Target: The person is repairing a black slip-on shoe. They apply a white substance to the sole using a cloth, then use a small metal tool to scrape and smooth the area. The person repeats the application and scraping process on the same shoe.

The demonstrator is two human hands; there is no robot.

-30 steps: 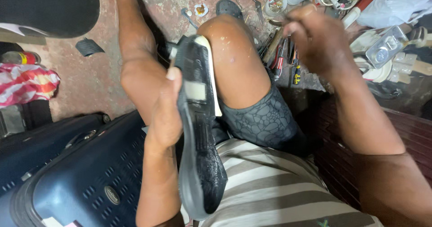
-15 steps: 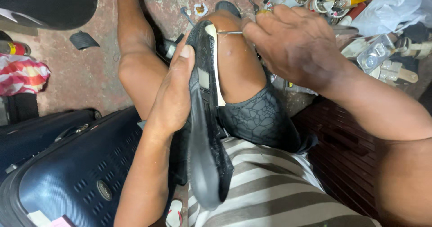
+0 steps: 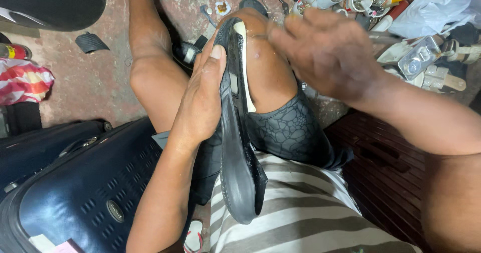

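Two hands working one black shoe [image 3: 239, 147]: left hand [image 3: 203, 100] clamping it edge-up against the knee [image 3: 265, 67] for steadiness, right hand [image 3: 325, 52] pinching near its toe, grip unclear.

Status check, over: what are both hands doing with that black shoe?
Left hand gripping black shoe, held edge-up against the knee. Right hand at its toe end; whether it holds anything, cannot tell. Nothing between hands and shoe.

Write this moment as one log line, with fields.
left hand: grips black shoe edge-up | right hand: at shoe's toe end | nearby: dark suitcase
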